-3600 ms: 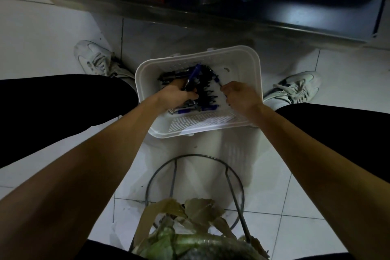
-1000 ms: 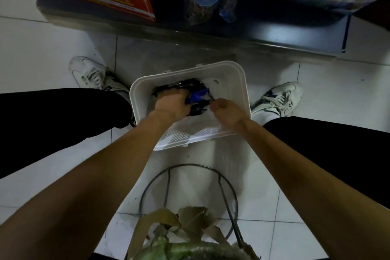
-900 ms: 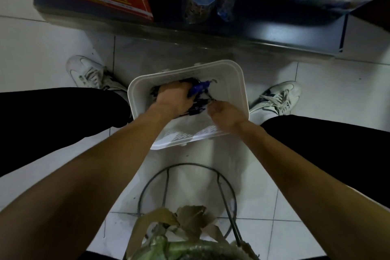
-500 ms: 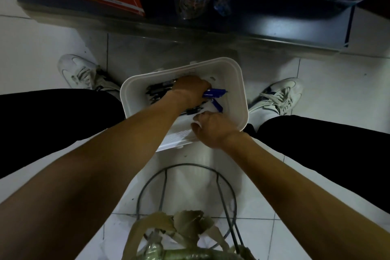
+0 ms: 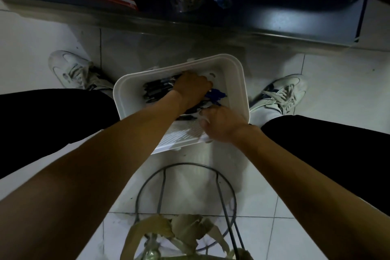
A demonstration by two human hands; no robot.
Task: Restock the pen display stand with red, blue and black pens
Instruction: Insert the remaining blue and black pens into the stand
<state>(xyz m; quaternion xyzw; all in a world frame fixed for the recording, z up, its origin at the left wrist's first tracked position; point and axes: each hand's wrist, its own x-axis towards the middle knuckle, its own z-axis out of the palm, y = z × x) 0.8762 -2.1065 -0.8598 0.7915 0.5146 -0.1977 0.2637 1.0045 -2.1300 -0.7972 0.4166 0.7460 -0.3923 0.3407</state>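
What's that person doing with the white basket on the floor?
A person is bent over a white basket on the tiled floor. Their left hand reaches in and grips some blue pens, with dark pens lying beside it. The right hand sits at the basket's near edge, fingers curled; I cannot tell if it holds anything.

One basket (image 5: 242, 82), one left hand (image 5: 191, 88), one right hand (image 5: 219, 122), two shoes (image 5: 71, 69) (image 5: 282, 93), heaped pens (image 5: 158, 91).
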